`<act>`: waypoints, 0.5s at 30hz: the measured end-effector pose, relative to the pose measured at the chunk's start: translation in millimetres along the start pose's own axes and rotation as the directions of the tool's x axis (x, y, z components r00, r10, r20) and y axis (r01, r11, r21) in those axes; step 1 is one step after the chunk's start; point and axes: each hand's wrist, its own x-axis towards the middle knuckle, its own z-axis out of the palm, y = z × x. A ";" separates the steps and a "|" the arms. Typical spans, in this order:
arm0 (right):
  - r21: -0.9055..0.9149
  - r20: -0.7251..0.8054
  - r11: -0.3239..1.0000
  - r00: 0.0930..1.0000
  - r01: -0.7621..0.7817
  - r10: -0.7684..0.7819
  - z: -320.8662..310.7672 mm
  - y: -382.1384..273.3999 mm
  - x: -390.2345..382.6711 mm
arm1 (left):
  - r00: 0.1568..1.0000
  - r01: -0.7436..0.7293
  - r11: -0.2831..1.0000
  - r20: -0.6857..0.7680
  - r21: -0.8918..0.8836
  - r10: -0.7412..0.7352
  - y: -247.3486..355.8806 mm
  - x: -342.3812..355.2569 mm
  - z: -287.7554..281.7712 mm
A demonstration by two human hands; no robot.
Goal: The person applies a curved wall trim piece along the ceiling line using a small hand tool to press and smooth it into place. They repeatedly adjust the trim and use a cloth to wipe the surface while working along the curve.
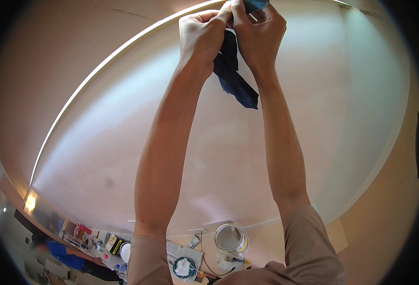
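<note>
Both my arms reach up to the top edge of the view, where the fingertips of the two hands meet. A dark navy piece of cloth [238,88] dangles between my wrists, its upper end in the closed fingers of my left hand [202,35]. Closed too, my right hand [261,35] is pinched against the left one. A blue-green object [256,4] shows at its fingers, cut off by the frame edge, so its kind is unclear. A short pale stick-like bit [253,17] pokes out beside the right fingers.
A broad pale panel [233,156] fills the space behind my arms, edged by a bright light strip [83,88]. Below stand an open bucket [229,238], a green-rimmed container [184,267] and a cluttered bench [88,242]. A person in blue [67,255] is at lower left.
</note>
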 end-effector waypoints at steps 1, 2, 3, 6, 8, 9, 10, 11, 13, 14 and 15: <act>0.014 0.007 1.000 1.000 0.004 -0.004 -0.5 0.2 -0.2 | 1.000 0.000 1.000 0.001 -0.001 0.000 -1.4 0.0 -0.8; 0.012 0.008 1.000 1.000 0.007 -0.007 0.0 0.3 -0.4 | 1.000 -0.003 1.000 0.001 -0.001 0.003 -2.4 0.1 -1.9; 0.011 0.009 1.000 1.000 0.011 -0.011 0.8 0.4 -0.9 | 1.000 -0.005 1.000 0.001 -0.001 0.005 -3.1 0.1 -2.6; 0.012 0.023 1.000 1.000 0.005 -0.006 2.5 -1.1 -2.4 | 1.000 -0.008 1.000 -0.026 -0.003 0.008 -1.8 -2.7 -4.3; 0.025 0.028 1.000 1.000 -0.011 0.011 4.3 -2.2 -5.0 | 0.999 -0.012 1.000 -0.031 0.014 0.012 -1.7 -5.0 -8.4; 0.035 0.026 0.999 0.999 -0.024 0.023 6.0 -2.1 -7.1 | 0.999 -0.013 1.000 -0.033 0.022 0.014 -2.0 -5.3 -10.2; 0.046 0.025 0.998 0.999 -0.036 0.035 7.4 -2.1 -8.7 | 1.000 -0.017 1.000 -0.024 0.017 0.018 -2.5 -4.9 -11.2; 0.036 0.031 0.999 0.999 -0.032 0.030 7.4 -3.5 -8.7 | 1.000 -0.019 1.000 -0.014 0.012 0.019 -2.8 -4.5 -11.5; 0.016 0.043 1.000 0.999 -0.022 0.022 6.8 -6.7 -7.4 | 1.000 -0.012 1.000 -0.012 0.002 0.012 -3.3 -4.1 -12.5; 0.021 0.043 0.999 0.999 -0.025 0.024 7.9 -5.9 -7.8 | 1.000 -0.004 1.000 -0.019 0.000 0.004 -3.1 -4.0 -13.3; 0.026 0.043 0.999 0.999 -0.028 0.027 9.9 -4.4 -8.5 | 1.000 0.005 1.000 -0.026 -0.002 -0.005 -2.9 -4.0 -14.0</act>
